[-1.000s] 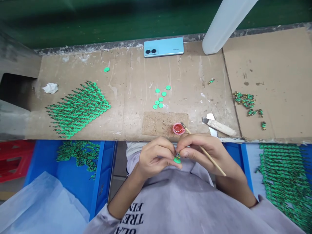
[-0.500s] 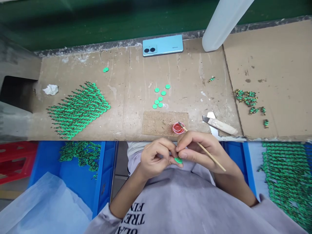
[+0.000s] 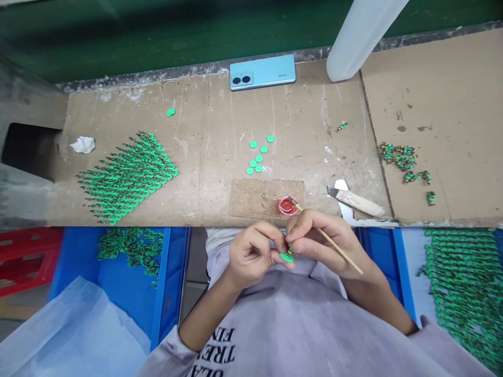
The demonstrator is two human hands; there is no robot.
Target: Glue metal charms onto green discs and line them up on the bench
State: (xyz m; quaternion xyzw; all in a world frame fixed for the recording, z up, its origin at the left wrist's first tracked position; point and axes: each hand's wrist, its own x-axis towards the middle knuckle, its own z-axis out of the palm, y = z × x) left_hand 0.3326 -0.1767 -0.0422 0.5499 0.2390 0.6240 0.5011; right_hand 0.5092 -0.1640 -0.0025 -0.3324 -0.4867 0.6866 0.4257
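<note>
My left hand [image 3: 253, 254] is closed, pinching a round green base [image 3: 286, 258] between thumb and fingers. On that base stands a small green-and-gold figure [image 3: 290, 248], its top partly covered by my fingertips. My right hand [image 3: 328, 243] touches the figure with thumb and forefinger. The same hand also grips a thin wooden paintbrush [image 3: 341, 252], its tip pointing away from me by a small dish of red liquid [image 3: 288, 206]. Several loose green discs [image 3: 258, 158] lie beyond the dish on the cardboard.
Rows of based figures [image 3: 129, 178] stand at left; loose figures [image 3: 398, 156] lie at right. A utility knife [image 3: 359, 202], a phone [image 3: 263, 72], a white post [image 3: 359, 42] and crumpled tissue [image 3: 83, 144] are on the bench. Blue bins [image 3: 118, 285] holding more figures flank my lap.
The figure now shows upright on the green base between my fingertips, where before it was mostly hidden. Both hands have shifted only slightly; the brush stays in my right hand.
</note>
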